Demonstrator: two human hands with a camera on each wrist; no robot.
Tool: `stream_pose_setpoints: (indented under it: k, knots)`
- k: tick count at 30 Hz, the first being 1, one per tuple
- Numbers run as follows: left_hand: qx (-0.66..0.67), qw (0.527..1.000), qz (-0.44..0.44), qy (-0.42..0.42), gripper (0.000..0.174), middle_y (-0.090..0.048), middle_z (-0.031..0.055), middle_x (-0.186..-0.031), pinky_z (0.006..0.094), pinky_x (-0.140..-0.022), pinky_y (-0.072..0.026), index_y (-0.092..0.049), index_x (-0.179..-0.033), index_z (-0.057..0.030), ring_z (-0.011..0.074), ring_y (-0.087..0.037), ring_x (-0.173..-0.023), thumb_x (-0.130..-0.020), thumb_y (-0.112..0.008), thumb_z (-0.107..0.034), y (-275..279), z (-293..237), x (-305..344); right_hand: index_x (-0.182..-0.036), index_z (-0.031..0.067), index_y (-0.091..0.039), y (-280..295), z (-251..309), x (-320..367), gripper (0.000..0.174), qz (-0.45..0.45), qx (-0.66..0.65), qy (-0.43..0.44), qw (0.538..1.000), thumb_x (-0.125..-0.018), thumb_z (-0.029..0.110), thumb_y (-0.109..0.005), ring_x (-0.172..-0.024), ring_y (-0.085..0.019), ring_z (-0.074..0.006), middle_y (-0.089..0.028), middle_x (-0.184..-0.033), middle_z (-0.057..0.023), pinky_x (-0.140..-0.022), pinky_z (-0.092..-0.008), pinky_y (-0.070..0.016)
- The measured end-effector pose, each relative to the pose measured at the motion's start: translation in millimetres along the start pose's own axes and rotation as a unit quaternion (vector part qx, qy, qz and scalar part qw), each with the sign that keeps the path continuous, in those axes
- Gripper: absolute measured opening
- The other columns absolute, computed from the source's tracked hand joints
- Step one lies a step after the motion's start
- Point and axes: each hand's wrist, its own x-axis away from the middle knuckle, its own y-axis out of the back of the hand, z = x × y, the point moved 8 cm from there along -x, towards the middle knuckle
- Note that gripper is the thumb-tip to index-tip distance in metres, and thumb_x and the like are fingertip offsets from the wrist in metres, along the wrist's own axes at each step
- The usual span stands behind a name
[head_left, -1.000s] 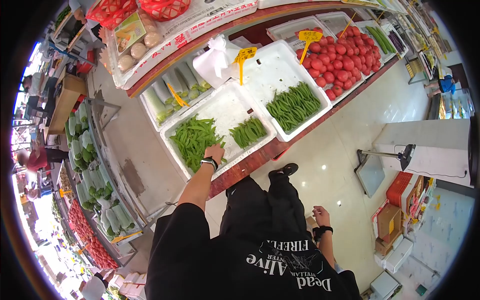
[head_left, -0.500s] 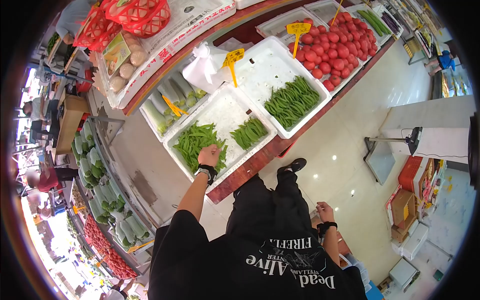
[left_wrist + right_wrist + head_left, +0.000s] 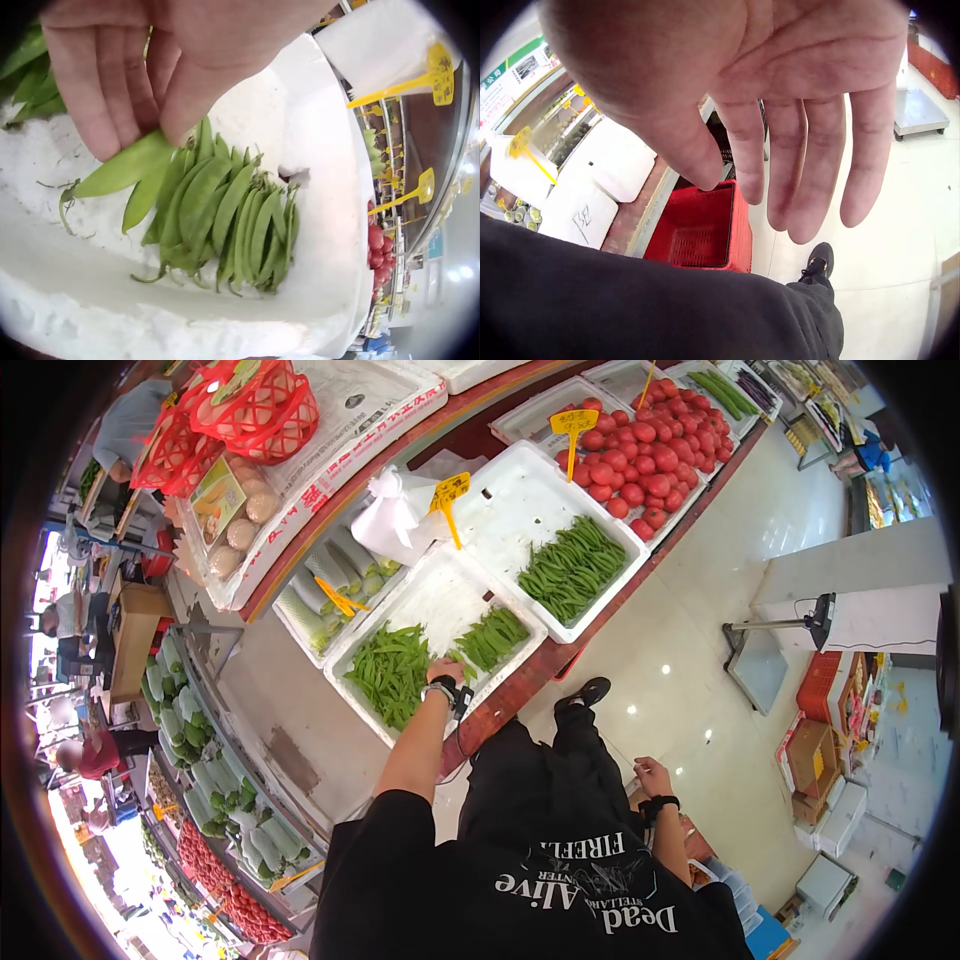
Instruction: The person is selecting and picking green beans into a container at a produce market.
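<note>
My left hand point(image 3: 446, 671) is over the near side of a white foam box point(image 3: 480, 692). In the left wrist view its thumb and fingertips pinch a couple of flat snow peas point(image 3: 124, 169). Right beside them in the box, a row of snow peas point(image 3: 232, 214) lies side by side. A loose heap of snow peas point(image 3: 385, 678) fills the box's left part. My right hand point(image 3: 655, 776) hangs at my side, fingers loosely extended and holding nothing. In the right wrist view, a red crate point(image 3: 697, 225) stands on the floor beyond its fingers.
An adjoining foam box point(image 3: 632, 572) holds slim green beans point(image 3: 570, 568); tomatoes point(image 3: 660, 455) lie beyond it. Yellow price tags point(image 3: 450, 490) stand up around the boxes. A white plastic bag point(image 3: 388, 520) sits behind. The stand's red edge point(image 3: 490, 720) runs before my legs.
My left hand has moved right, from the loose heap toward the row of snow peas, with a couple of pods pinched. The right hand still hangs at my side.
</note>
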Motion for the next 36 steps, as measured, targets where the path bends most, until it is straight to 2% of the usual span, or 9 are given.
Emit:
stream_pose_setpoints:
  k: [7,9,11,18,22,25,28,32,36]
  knots:
    - [0.253,0.967,0.01,0.001,0.029,-0.065,0.011,-0.077,0.0347,-0.05,-0.0526,-0.061,-0.108,-0.0025,0.0226,-0.066,-0.062,-0.081,-0.068,-0.01,-27.9,22.0,-4.9,-0.11,0.0036,-0.067,13.0,6.0,7.5,0.024,-0.016,0.025,0.001,1.0,-0.09,0.014,-0.06,-0.076,-0.07,-0.0211,-0.071,-0.09,-0.0136,-0.071,-0.0323,-0.0556]
    - [-0.089,0.994,0.057,-0.012,0.031,-0.066,0.0099,-0.079,0.0358,-0.052,-0.0527,-0.06,-0.11,-0.0028,0.0229,-0.066,-0.063,-0.083,-0.067,-0.016,-27.3,16.8,-5.3,-0.11,0.0035,-0.067,9.1,1.0,6.1,0.024,-0.013,0.032,0.001,0.999,-0.09,0.014,-0.06,-0.077,-0.07,-0.0214,-0.071,-0.09,-0.0136,-0.073,-0.0323,-0.0556]
    - [-0.185,0.977,0.105,-0.033,0.036,-0.068,0.0088,-0.084,0.0367,-0.055,-0.0533,-0.059,-0.111,-0.0035,0.0229,-0.067,-0.064,-0.082,-0.07,-0.023,-30.5,21.4,-6.8,-0.11,0.0034,-0.067,5.8,4.3,4.6,0.023,-0.004,0.041,-0.002,0.999,-0.09,0.014,-0.06,-0.077,-0.07,-0.0215,-0.071,-0.09,-0.0136,-0.073,-0.0324,-0.0555]
    - [0.221,0.95,0.202,0.089,0.051,-0.05,0.0115,-0.137,0.0375,-0.088,-0.0525,-0.046,-0.135,-0.0066,0.029,-0.061,-0.109,-0.093,-0.057,-0.033,-47.6,38.8,16.3,-0.111,0.0036,-0.067,6.1,20.5,-7.0,0.024,0.013,0.033,-0.002,0.999,-0.09,0.015,-0.06,-0.077,-0.069,-0.0196,-0.071,-0.09,-0.0118,-0.071,-0.0314,-0.0544]
    - [0.271,0.938,0.186,0.108,0.043,-0.056,0.0098,-0.131,0.0396,-0.091,-0.0508,-0.053,-0.13,-0.0085,0.0268,-0.061,-0.108,-0.094,-0.055,-0.032,-51.8,28.2,31.0,-0.111,0.0042,-0.067,10.1,20.4,-11.1,0.024,0.017,0.022,-0.01,1.0,-0.091,0.014,-0.06,-0.076,-0.068,-0.0186,-0.07,-0.089,-0.0114,-0.071,-0.0305,-0.054]
    - [-0.005,0.996,0.052,-0.07,0.03,-0.063,0.0089,-0.109,0.0409,-0.085,-0.0518,-0.061,-0.114,-0.012,0.0287,-0.064,-0.095,-0.086,-0.058,-0.023,-22.4,24.6,9.8,-0.111,0.0046,-0.067,12.9,21.1,-11.6,0.024,0.017,0.02,0.001,1.0,-0.09,0.014,-0.06,-0.077,-0.068,-0.0187,-0.07,-0.089,-0.0115,-0.072,-0.0307,-0.0541]
    - [-0.185,0.959,-0.13,-0.174,0.022,-0.068,0.0084,-0.081,0.0421,-0.077,-0.0528,-0.067,-0.099,-0.0153,0.0307,-0.066,-0.08,-0.077,-0.062,-0.015,25.1,-20.6,54.7,-0.111,0.0046,-0.067,14.7,19.5,-9.7,0.024,0.015,0.034,-0.005,0.999,-0.09,0.013,-0.061,-0.077,-0.068,-0.0188,-0.07,-0.089,-0.0115,-0.072,-0.0309,-0.0542]
    - [-0.404,0.853,-0.106,-0.313,0.03,-0.062,0.0094,-0.101,0.0442,-0.079,-0.0511,-0.066,-0.103,-0.0178,0.0311,-0.062,-0.098,-0.075,-0.063,-0.006,42.8,-56.0,92.8,-0.111,0.0047,-0.067,12.3,16.3,-6.4,0.024,0.021,0.034,-0.01,0.999,-0.09,0.014,-0.061,-0.077,-0.068,-0.0196,-0.07,-0.089,-0.0122,-0.073,-0.0315,-0.0543]
    - [-0.493,0.816,-0.049,-0.297,0.031,-0.059,0.0109,-0.109,0.0451,-0.086,-0.0486,-0.065,-0.106,-0.0163,0.0323,-0.059,-0.103,-0.077,-0.063,-0.006,44.5,-54.6,85.5,-0.111,0.005,-0.067,8.3,10.8,-7.2,0.025,0.02,0.053,0.001,0.998,-0.09,0.015,-0.06,-0.077,-0.069,-0.0202,-0.071,-0.09,-0.0127,-0.073,-0.032,-0.0545]
